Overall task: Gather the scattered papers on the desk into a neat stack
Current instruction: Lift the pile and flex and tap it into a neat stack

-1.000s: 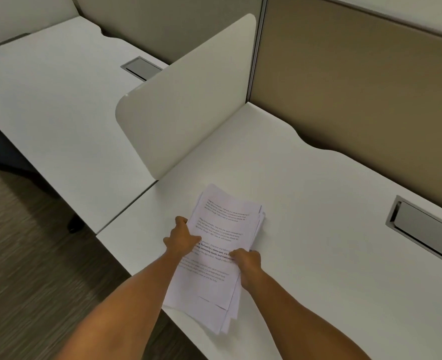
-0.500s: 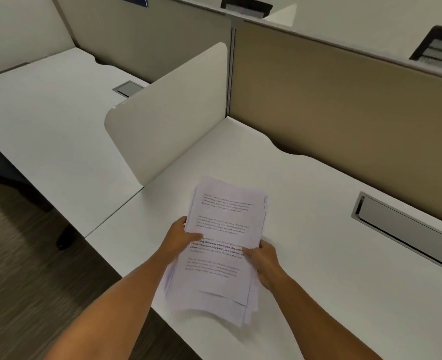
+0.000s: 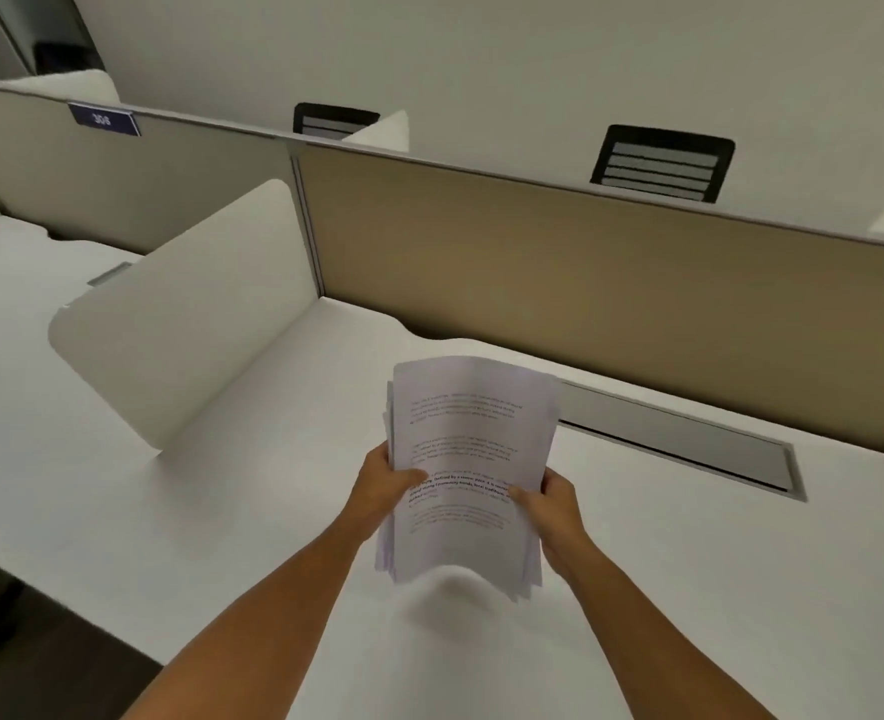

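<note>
One stack of papers is held above the white bench, lifted clear so that a soft shadow falls on the surface beneath its lower edge. The left hand takes the stack's left edge, thumb laid across the top sheet, and the right hand takes the right edge the same way; each grip is closed on the papers. The sheets bow upward in the middle, and their lower edges are uneven, several corners showing in steps at the bottom right. The top sheet carries four short blocks of printed text, one partly in bold; the words are too blurred to read.

Behind the stack a long grey cable tray is set into the bench; what it holds cannot be seen. A white side divider stands to the left, and a tan back panel runs across the rear. A blue label on the neighbouring panel reads roughly "306". Two black chair backs rise beyond the panels.
</note>
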Available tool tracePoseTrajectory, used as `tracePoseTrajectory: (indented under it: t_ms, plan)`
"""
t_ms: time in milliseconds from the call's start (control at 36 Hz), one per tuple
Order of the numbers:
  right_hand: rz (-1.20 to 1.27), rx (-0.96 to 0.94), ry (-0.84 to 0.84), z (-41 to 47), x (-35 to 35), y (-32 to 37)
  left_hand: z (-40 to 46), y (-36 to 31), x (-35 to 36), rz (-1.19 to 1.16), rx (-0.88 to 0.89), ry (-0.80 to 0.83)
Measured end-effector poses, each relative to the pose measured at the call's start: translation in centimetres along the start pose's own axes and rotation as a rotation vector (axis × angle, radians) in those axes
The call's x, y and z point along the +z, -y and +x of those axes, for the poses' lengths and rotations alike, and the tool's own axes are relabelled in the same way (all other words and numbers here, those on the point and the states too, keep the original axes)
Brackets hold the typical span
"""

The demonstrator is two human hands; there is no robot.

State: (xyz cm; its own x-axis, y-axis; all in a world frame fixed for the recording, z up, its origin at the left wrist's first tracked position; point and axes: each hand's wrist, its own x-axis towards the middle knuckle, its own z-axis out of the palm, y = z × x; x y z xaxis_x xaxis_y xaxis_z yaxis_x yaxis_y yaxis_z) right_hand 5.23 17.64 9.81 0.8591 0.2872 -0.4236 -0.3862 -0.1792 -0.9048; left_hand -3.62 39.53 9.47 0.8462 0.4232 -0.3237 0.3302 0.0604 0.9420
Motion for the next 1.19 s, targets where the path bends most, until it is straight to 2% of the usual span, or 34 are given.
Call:
tracePoseTrajectory:
  t_ms: [222, 472, 667, 861, 1000, 1194]
  plan:
    - [0.002, -0.057, -0.128, -0.9, -7.5, -1.0, 0.0, -0.4, 8.2, 0.022, 0.061, 0.045]
    - [0.037, -0.066, -0.228, -1.5, -12.2, -3.6, -0.8, -0.2, 13.6, 0.0, 0.071, 0.035]
    - [0.113, -0.095, -0.238, -1.8, -13.1, -6.1, -1.0, 1.7, 14.9, 0.032, 0.072, 0.027]
    - [0.12, -0.096, -0.248, -2.2, -13.8, -6.8, -0.2, 3.3, 14.7, 0.16, 0.088, 0.049]
    - [0.108, -0.118, -0.196, -1.8, -14.3, -6.5, 0.8, 2.9, 14.5, 0.129, 0.129, 0.101]
    - [0.073, -0.12, -0.179, -0.5, -14.1, -6.4, 1.8, 2.5, 15.6, 0.14, 0.095, 0.111]
